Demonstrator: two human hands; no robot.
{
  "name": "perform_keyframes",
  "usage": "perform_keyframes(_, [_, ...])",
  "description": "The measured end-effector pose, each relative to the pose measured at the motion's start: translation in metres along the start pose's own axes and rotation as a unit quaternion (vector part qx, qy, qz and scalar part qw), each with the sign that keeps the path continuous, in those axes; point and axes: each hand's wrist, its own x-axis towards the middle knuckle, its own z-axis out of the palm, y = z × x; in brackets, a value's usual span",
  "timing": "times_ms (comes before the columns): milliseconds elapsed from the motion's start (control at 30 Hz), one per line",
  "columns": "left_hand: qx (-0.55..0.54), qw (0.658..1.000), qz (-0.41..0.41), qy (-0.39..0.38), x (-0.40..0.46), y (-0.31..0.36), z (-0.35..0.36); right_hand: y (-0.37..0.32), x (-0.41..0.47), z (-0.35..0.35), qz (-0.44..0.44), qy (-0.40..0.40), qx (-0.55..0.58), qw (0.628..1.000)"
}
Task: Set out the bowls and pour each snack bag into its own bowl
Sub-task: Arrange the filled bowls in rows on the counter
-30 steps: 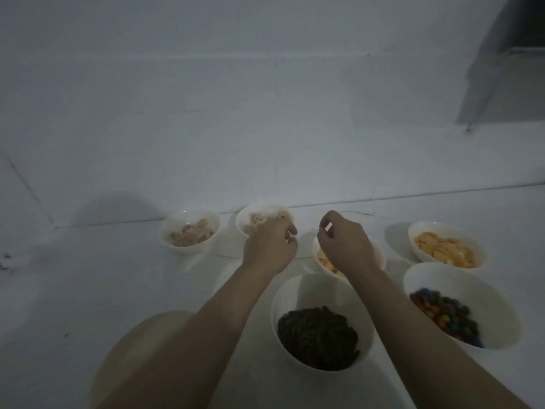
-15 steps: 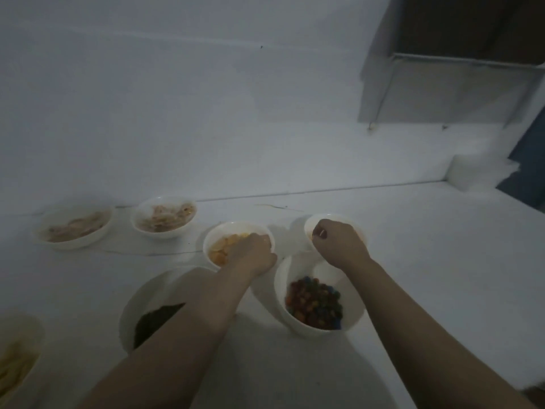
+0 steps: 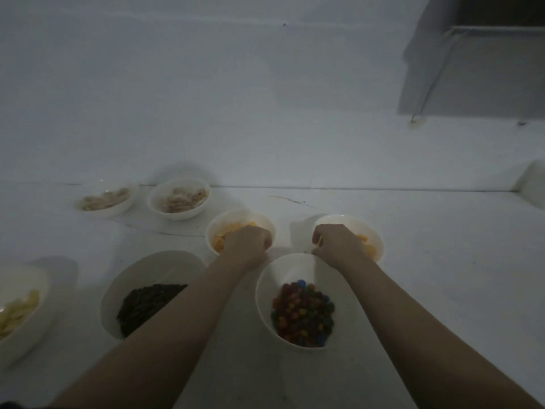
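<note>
So all the bowls were out on the white table (image 3: 413, 261) and every one I could see had something in it already. No snack bags anywhere in view, so I'd guess the pouring part was basically finished and this was just tidying.

My left hand (image 3: 246, 246) was over the near edge of the left orange-snack bowl (image 3: 236, 219), fingers curled in a loose fist. Couldn't tell if I was gripping the rim or holding nothing, it was way too dim. My right hand (image 3: 336, 246) was over the near-left edge of the right orange-snack bowl (image 3: 371, 231), fingers bunched, with a little orange bit showing at the fingertips, probably a piece pinched there.

The thing that mattered: each orange bowl sat right under and just beyond its own hand, left to left, right to right, so neither arm needed to cross over. The candy bowl (image 3: 265, 305) sat between my forearms, its far rim right by both wrists, and the dark-snack bowl (image 3: 147, 267) was under my left forearm. Dragging either arm back low could bump those two.

Further left were two pale-snack bowls (image 3: 182, 214) and a chip bowl (image 3: 26, 278) at the edge.
</note>
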Motion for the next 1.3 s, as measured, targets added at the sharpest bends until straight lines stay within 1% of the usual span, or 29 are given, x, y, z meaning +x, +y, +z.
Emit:
perform_keyframes(167, [0.016, 1.000, -0.005, 0.022, 0.029, -0.002, 0.005, 0.005, 0.017, 0.014, -0.022, 0.030, -0.046, 0.998])
perform_keyframes(367, [-0.011, 0.998, -0.009, 0.068, 0.077, 0.000, 0.009, 0.020, 0.047, 0.017, -0.001, 0.088, -0.038, 0.995])
perform_keyframes(467, [-0.012, 0.997, -0.005, 0.075, 0.099, 0.000, 0.010, 0.028, 0.064, 0.016, 0.009, 0.113, -0.023, 0.993])
perform_keyframes(567, [-0.032, 0.996, -0.002, 0.079, 0.116, -0.003, 0.009, 0.033, 0.078, 0.014, -0.001, 0.133, -0.017, 0.991])
perform_keyframes(700, [-0.028, 0.996, -0.004, 0.082, 0.126, -0.004, 0.006, 0.037, 0.093, 0.011, -0.024, 0.150, -0.005, 0.988])
perform_keyframes(767, [-0.024, 0.996, -0.006, 0.091, 0.126, -0.003, 0.007, 0.039, 0.098, 0.013, -0.022, 0.149, 0.008, 0.988])
perform_keyframes(867, [-0.009, 0.995, -0.007, 0.099, 0.122, -0.002, 0.008, 0.042, 0.101, 0.015, 0.007, 0.143, 0.031, 0.989])
perform_keyframes(967, [-0.004, 0.993, -0.023, 0.113, 0.111, 0.000, 0.006, 0.043, 0.093, 0.011, 0.017, 0.126, 0.027, 0.991])
perform_keyframes(1033, [-0.024, 0.991, -0.045, 0.122, 0.098, 0.003, 0.002, 0.043, 0.085, 0.008, 0.008, 0.118, 0.022, 0.993])
perform_keyframes(1100, [-0.031, 0.990, -0.059, 0.126, 0.082, 0.005, -0.004, 0.040, 0.074, 0.006, -0.018, 0.132, 0.041, 0.990])
perform_keyframes(1167, [-0.036, 0.987, -0.074, 0.138, 0.063, 0.007, -0.011, 0.032, 0.061, 0.003, -0.029, 0.145, 0.084, 0.985])
perform_keyframes(1300, [-0.084, 0.979, -0.112, 0.150, 0.015, 0.005, -0.019, 0.004, 0.029, -0.007, -0.065, 0.127, 0.170, 0.975])
